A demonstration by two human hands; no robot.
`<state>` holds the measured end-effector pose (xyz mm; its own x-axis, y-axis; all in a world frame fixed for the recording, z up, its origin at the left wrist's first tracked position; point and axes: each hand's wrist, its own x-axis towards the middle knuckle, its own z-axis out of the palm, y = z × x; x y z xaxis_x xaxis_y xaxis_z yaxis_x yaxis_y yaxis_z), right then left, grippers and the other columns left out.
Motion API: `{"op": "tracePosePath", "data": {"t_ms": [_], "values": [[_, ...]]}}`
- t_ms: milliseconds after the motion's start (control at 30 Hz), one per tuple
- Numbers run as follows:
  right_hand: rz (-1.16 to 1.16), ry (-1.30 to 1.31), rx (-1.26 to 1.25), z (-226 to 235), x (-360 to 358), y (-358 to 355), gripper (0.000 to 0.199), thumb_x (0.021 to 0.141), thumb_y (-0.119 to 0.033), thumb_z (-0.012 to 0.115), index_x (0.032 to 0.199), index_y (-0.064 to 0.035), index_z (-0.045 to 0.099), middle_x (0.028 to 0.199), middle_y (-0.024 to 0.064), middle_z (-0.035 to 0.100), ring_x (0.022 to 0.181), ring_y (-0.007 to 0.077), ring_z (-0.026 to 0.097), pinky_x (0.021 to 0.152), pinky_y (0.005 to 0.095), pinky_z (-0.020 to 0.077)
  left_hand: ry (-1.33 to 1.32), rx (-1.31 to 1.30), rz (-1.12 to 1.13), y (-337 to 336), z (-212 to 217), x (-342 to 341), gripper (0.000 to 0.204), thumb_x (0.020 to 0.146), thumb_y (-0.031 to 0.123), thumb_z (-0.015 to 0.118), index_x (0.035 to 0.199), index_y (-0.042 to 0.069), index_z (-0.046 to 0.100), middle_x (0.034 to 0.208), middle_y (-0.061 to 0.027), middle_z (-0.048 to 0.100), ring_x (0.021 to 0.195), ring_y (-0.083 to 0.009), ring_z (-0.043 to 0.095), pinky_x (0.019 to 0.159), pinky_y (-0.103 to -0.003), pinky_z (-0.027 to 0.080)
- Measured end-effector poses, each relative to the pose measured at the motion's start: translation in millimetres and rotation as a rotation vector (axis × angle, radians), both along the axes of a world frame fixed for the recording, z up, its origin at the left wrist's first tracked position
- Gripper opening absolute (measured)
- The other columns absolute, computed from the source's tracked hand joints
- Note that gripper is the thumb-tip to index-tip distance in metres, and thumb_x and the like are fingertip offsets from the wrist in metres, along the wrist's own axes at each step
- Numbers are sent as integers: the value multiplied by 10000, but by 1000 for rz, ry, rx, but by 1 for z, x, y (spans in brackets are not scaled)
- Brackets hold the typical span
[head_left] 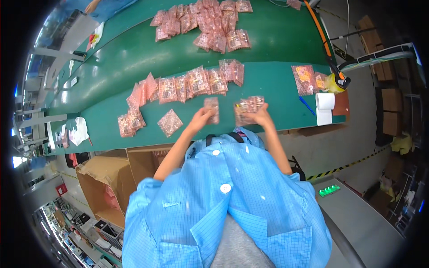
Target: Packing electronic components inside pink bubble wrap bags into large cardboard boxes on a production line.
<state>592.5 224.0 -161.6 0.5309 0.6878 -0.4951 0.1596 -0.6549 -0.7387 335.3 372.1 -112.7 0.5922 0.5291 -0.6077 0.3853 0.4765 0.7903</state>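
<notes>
My left hand [203, 117] is closed on one pink bubble-wrap packet [212, 107], held over the near edge of the green table. To its right, my right hand [260, 117] grips a few bubble-wrap packets [246, 107] bunched together, with circuit-board-like parts showing through the film. A gap separates the two hands. Beyond them runs a row of similar packets [196, 81], leaning on one another. One packet [170, 123] lies flat left of my left hand, and a small stack [131, 122] sits farther left.
A large heap of packets [210, 20] lies on the green belt [134, 53] at the back. At the right are a blue pen [307, 105], a white paper roll [325, 102], more packets [304, 79] and a black-and-orange tool [341, 80]. Cardboard boxes [105, 183] stand below the table's left.
</notes>
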Motion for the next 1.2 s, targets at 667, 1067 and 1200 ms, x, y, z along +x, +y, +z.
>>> {"op": "tracePosePath", "data": {"t_ms": [667, 1067, 1200], "values": [[544, -108, 533, 10, -71, 4, 1001, 585, -149, 808, 1426, -62, 273, 1428, 179, 372, 1306, 371, 364, 1083, 443, 305, -15, 949, -259, -17, -44, -13, 880, 590, 75, 825, 1351, 51, 383, 1303, -126, 507, 1228, -262, 482, 1033, -378, 396], [182, 476, 379, -14, -69, 29, 724, 702, -266, 835, 1267, 2, 470, 1181, 150, 569, 1024, 201, 576, 887, 340, 476, -188, 96, -83, -6, -35, 8, 654, 694, 214, 783, 1229, -23, 489, 1065, -122, 618, 1037, -199, 580, 918, -342, 465], [238, 41, 96, -1, -64, 43, 529, 726, -375, 800, 1071, -17, 618, 1001, 154, 661, 996, 226, 615, 862, 342, 484, 50, 143, -62, -13, -70, 17, 898, 668, 460, 789, 1272, -87, 412, 1185, -201, 559, 1107, -321, 543, 979, -382, 420]]}}
